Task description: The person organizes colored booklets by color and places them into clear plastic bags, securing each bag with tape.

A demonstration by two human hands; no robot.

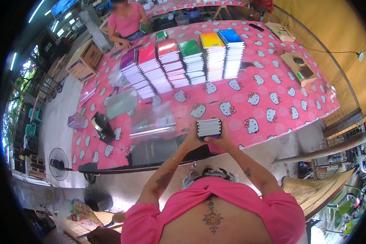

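Note:
A small block of stacked notebooks (209, 128), edges facing up and a dark blue cover at the bottom, is held between both hands above the table's near edge. My left hand (192, 138) grips its left side. Wrapped round the right side is my right hand (223, 139), its thumb along the near edge. Clear plastic sleeves (153, 122) lie flat to the left of my hands. Beyond them stand tall stacks of spiral notebooks, with purple (129, 59), red (147, 55), green (190, 49), yellow (212, 40) and blue (231, 36) covers on top.
A black tape dispenser (103, 127) and a small notebook pile (75, 121) sit on the pink-covered table (215, 97) at left. Across the table stands another person (127, 20). Brown cardboard pieces (299, 70) lie at right. A fan (59, 164) and large carton (85, 60) are left.

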